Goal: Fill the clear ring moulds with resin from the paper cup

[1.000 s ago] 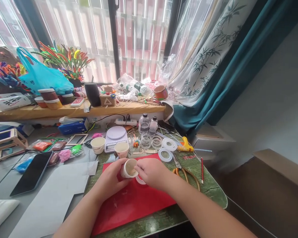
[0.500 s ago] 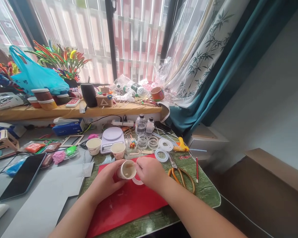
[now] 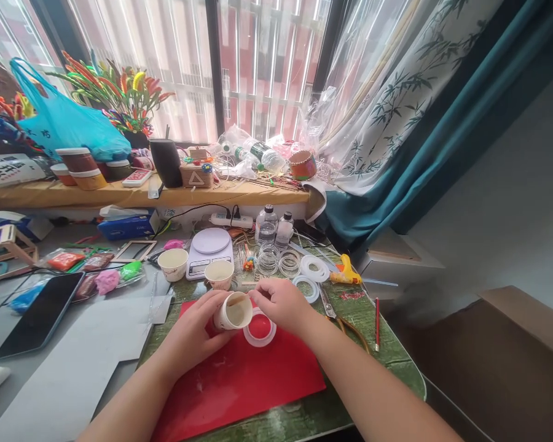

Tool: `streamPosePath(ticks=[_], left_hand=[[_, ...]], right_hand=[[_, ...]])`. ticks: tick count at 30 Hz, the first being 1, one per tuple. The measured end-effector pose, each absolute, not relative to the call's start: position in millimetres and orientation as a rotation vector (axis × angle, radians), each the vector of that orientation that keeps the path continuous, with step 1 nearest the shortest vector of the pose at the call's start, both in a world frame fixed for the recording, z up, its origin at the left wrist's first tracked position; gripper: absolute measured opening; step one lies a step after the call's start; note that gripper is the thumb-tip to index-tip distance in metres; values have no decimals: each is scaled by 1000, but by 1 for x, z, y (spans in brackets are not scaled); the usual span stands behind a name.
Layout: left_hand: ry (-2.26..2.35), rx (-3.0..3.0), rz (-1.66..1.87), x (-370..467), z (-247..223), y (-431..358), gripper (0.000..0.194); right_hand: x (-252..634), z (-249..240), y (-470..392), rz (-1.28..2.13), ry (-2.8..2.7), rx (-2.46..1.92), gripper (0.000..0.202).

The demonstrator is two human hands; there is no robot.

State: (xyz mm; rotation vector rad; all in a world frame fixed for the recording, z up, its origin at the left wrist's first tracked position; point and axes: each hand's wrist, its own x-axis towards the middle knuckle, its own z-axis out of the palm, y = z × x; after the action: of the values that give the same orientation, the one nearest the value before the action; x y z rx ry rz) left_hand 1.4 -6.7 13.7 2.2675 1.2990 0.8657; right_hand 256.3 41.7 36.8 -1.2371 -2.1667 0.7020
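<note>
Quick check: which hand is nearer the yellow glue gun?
Right. The right hand is left of the yellow glue gun and closer to the person, beside the paper cup; the left hand is farther left, its grip around that cup.

Green surface (image 3: pixel 387 374), lower ctr, is part-covered by red mat (image 3: pixel 258 383) w/ white ring (image 3: pixel 260 343) laid on it; scale (image 3: pixel 211 242), 2 paper cups (image 3: pixel 172 267) & 2 bottles (image 3: pixel 267 227) are set mid-frame, pencil (image 3: pixel 376 324) lower R.
</note>
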Motion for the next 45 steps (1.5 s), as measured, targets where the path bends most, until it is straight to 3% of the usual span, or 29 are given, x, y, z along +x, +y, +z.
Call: streamPosePath(ticks=[7,20,27,45], left_hand=[[1450,2214,878,2,10,-6,54],[1499,2184,737,33,68,21,51],[1502,2098,858,59,47,37,47],[1479,1920,883,36,19,13,51]], right_hand=[[268,33,56,653,-2239,-1037,34],[291,40,47,472,-1982,-965,34],[296,36,48,301,-2053,-1089,36],[287,27,42,513,-2009,-1058,28]])
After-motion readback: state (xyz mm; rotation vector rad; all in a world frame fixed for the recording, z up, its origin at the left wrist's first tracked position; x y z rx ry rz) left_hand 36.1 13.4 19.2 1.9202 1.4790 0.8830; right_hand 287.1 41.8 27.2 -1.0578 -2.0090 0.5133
